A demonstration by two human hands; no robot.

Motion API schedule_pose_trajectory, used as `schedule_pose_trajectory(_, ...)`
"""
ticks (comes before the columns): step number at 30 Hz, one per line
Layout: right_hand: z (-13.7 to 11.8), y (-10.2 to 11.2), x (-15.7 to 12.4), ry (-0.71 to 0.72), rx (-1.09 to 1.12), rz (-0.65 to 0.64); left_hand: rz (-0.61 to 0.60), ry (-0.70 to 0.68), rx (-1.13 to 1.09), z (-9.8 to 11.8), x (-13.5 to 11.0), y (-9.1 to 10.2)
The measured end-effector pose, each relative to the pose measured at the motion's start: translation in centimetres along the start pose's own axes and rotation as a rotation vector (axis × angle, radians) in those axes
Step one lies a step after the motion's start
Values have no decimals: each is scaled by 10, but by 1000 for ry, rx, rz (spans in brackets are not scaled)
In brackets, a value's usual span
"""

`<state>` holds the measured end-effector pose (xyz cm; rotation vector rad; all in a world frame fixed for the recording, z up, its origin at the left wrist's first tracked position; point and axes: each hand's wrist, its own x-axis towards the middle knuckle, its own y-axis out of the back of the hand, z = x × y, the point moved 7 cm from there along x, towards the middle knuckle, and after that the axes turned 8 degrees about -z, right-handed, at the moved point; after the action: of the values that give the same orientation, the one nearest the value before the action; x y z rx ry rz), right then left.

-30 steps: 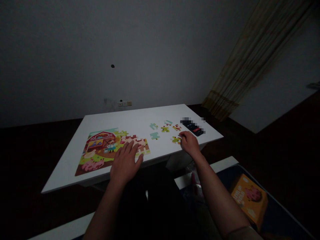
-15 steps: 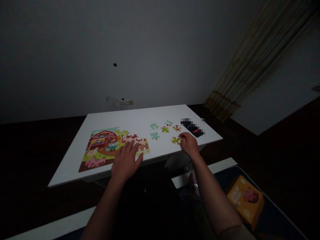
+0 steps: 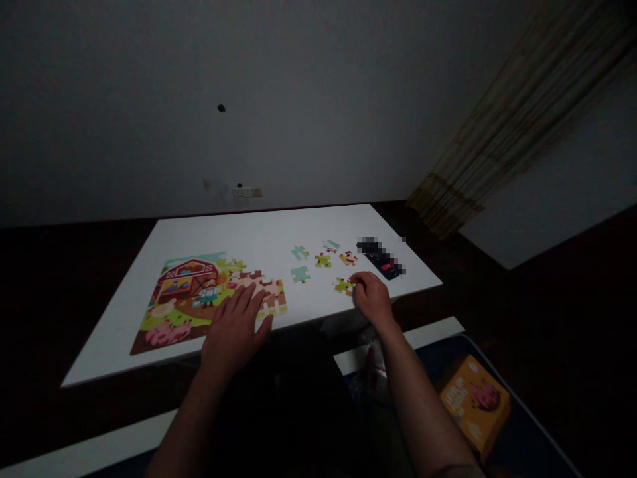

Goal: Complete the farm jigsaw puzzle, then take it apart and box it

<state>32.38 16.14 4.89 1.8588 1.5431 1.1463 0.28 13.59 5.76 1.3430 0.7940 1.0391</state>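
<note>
A partly assembled farm jigsaw puzzle [image 3: 194, 299] lies on the white table [image 3: 249, 232]. My left hand [image 3: 233, 328] rests flat on the puzzle's near right corner, fingers stretched out. My right hand [image 3: 372, 299] sits at the table's near right edge, fingers curled and pinched on a yellow-green loose piece [image 3: 343, 285]. Several other loose pieces lie beyond it: two teal ones [image 3: 300, 273], [image 3: 299, 252], a yellow one [image 3: 323, 260] and a red-and-white one [image 3: 348, 257].
A dark phone [image 3: 383, 260] lies near the table's far right corner. An orange puzzle box [image 3: 475, 405] sits on a dark surface low at the right. A white bench edge [image 3: 398, 338] runs under the table. A curtain [image 3: 507, 126] hangs at the right.
The view has shifted slightly left and down. My right hand has closed in on the yellow-green piece. My left hand stays flat on the puzzle.
</note>
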Motion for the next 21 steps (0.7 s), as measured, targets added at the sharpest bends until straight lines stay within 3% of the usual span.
schedule_pose_trajectory(4,4,4,3,-25,44,-7,-4,8,2,-2,1,-2)
schedule_pose_trajectory(8,11,11,27,-9,-37,-50,-1,11,-12,-3,2,-3)
schedule_pose_trajectory(15,18,-9,85,139,-301,-398,-16,10,-27,-4,0,-2)
schedule_pose_trajectory(21,23,-19,97,145,-351,-551,-16,31,-40,-6,-3,0)
